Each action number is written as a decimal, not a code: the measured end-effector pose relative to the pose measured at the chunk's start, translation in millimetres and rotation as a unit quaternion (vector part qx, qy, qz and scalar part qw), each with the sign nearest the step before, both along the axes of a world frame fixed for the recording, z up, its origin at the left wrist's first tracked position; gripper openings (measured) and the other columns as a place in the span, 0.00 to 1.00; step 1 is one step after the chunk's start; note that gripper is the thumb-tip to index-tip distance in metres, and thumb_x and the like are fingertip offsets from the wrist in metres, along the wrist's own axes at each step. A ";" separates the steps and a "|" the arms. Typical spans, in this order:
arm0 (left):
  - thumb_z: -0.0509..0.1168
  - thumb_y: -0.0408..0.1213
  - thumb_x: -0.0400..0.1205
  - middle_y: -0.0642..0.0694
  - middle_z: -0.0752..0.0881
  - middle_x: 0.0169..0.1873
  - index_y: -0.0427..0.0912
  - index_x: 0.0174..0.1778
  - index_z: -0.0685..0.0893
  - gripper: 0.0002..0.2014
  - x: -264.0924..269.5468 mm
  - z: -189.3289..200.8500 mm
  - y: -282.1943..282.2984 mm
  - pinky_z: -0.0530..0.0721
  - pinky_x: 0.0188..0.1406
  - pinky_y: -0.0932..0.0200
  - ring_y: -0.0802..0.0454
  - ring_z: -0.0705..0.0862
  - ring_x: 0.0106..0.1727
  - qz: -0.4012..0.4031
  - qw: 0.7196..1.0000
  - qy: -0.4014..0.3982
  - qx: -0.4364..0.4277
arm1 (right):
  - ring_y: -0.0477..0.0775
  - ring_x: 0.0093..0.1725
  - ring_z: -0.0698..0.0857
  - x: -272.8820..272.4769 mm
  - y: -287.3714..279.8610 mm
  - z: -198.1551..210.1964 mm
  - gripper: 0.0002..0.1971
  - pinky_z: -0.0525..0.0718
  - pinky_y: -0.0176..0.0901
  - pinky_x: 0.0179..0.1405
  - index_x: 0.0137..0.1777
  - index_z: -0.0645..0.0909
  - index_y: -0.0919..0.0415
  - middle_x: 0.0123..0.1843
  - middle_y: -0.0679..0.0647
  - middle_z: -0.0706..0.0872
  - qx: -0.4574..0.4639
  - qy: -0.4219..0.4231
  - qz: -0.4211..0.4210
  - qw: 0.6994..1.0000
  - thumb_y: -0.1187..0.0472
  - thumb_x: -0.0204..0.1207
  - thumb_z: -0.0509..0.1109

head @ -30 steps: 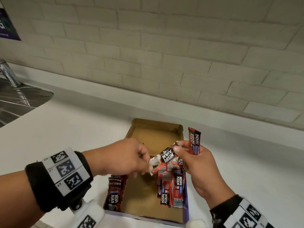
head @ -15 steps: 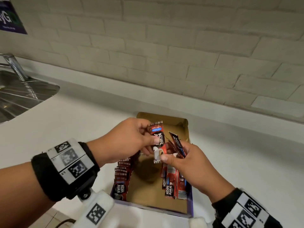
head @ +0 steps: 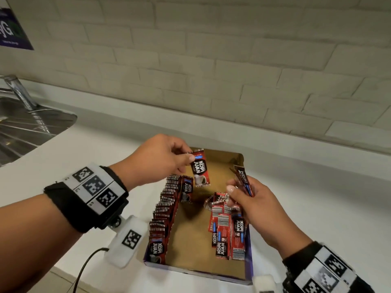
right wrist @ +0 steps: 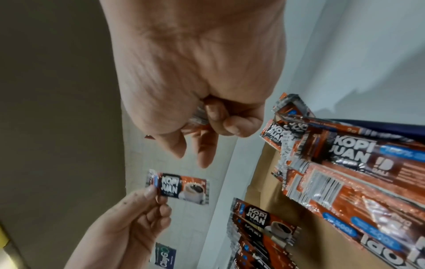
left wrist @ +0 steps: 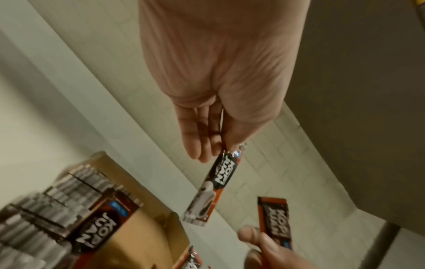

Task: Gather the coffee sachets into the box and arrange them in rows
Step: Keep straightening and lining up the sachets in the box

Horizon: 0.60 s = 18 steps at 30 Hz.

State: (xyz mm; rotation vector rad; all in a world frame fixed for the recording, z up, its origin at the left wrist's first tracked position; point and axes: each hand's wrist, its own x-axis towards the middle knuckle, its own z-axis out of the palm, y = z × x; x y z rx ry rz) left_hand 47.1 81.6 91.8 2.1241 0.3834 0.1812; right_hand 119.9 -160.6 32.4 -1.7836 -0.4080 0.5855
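Note:
An open cardboard box lies on the white counter. Along its left wall stands a row of red Kopi Juan sachets, upright and packed close. A loose heap of sachets lies against the right wall. My left hand pinches one sachet by its top edge above the far end of the row; the same sachet hangs from my fingers in the left wrist view. My right hand holds another sachet upright over the heap.
A steel sink with a tap sits at the far left of the counter. A pale brick wall runs behind, with a purple poster at the top left. A cable trails from my left wrist.
My left hand has taken a sachet from my right hand and carried it left and away, over the far end of the row. My right hand has drawn back right, keeping one sachet.

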 end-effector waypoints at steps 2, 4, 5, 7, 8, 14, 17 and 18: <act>0.75 0.41 0.81 0.47 0.92 0.32 0.47 0.43 0.89 0.04 8.1 -7.2 12.1 0.92 0.47 0.44 0.51 0.92 0.36 -0.001 0.998 0.032 0.058 | 0.45 0.31 0.89 3.9 -4.5 -4.4 0.06 0.84 0.37 0.30 0.60 0.83 0.50 0.40 0.54 0.90 0.025 0.061 -0.014 0.998 0.56 0.85 0.70; 0.75 0.41 0.80 0.49 0.92 0.32 0.49 0.43 0.87 0.04 13.6 -16.2 17.3 0.91 0.41 0.51 0.53 0.91 0.35 -0.022 0.989 0.075 0.127 | 0.44 0.22 0.78 7.2 -9.6 -9.4 0.08 0.73 0.36 0.20 0.62 0.79 0.58 0.38 0.58 0.85 0.061 0.119 -0.018 0.991 0.63 0.86 0.66; 0.75 0.41 0.80 0.50 0.91 0.33 0.49 0.43 0.86 0.04 15.5 -21.5 18.1 0.89 0.39 0.55 0.53 0.91 0.35 -0.034 0.983 0.093 0.157 | 0.46 0.21 0.72 9.1 -11.8 -12.2 0.09 0.68 0.38 0.19 0.63 0.78 0.61 0.37 0.59 0.83 0.073 0.136 -0.021 0.988 0.67 0.85 0.64; 0.75 0.42 0.80 0.52 0.90 0.36 0.49 0.43 0.87 0.04 19.7 -32.9 18.5 0.85 0.40 0.59 0.54 0.88 0.37 -0.055 0.968 0.117 0.214 | 0.49 0.22 0.66 11.7 -15.5 -16.5 0.11 0.65 0.40 0.21 0.62 0.77 0.65 0.37 0.63 0.81 0.086 0.150 -0.026 0.985 0.70 0.82 0.61; 0.75 0.42 0.79 0.54 0.89 0.37 0.50 0.43 0.88 0.03 21.6 -38.5 18.3 0.84 0.41 0.60 0.56 0.87 0.39 -0.063 0.961 0.125 0.238 | 0.50 0.22 0.65 12.2 -16.8 -17.5 0.10 0.66 0.40 0.21 0.60 0.77 0.66 0.38 0.66 0.80 0.088 0.150 -0.028 0.984 0.71 0.82 0.59; 0.74 0.44 0.80 0.61 0.82 0.32 0.53 0.42 0.86 0.04 30.8 -66.7 19.0 0.73 0.33 0.67 0.62 0.80 0.36 -0.092 0.940 0.164 0.286 | 0.52 0.23 0.72 11.5 -21.1 -24.5 0.11 0.73 0.41 0.23 0.59 0.78 0.64 0.41 0.65 0.86 0.062 0.136 -0.027 0.988 0.67 0.88 0.55; 0.74 0.44 0.80 0.61 0.81 0.34 0.54 0.44 0.86 0.02 32.4 -74.6 20.4 0.71 0.31 0.68 0.61 0.80 0.39 -0.088 0.935 0.173 0.297 | 0.54 0.24 0.76 10.7 -20.6 -27.0 0.12 0.75 0.42 0.25 0.60 0.79 0.63 0.42 0.64 0.90 0.048 0.135 -0.020 0.989 0.67 0.88 0.54; 0.74 0.44 0.80 0.61 0.82 0.35 0.54 0.45 0.87 0.02 32.8 -75.9 20.9 0.71 0.31 0.67 0.60 0.81 0.40 -0.085 0.934 0.174 0.300 | 0.55 0.25 0.77 10.1 -20.0 -26.8 0.12 0.76 0.43 0.25 0.61 0.79 0.62 0.43 0.64 0.91 0.048 0.137 -0.016 0.989 0.67 0.88 0.54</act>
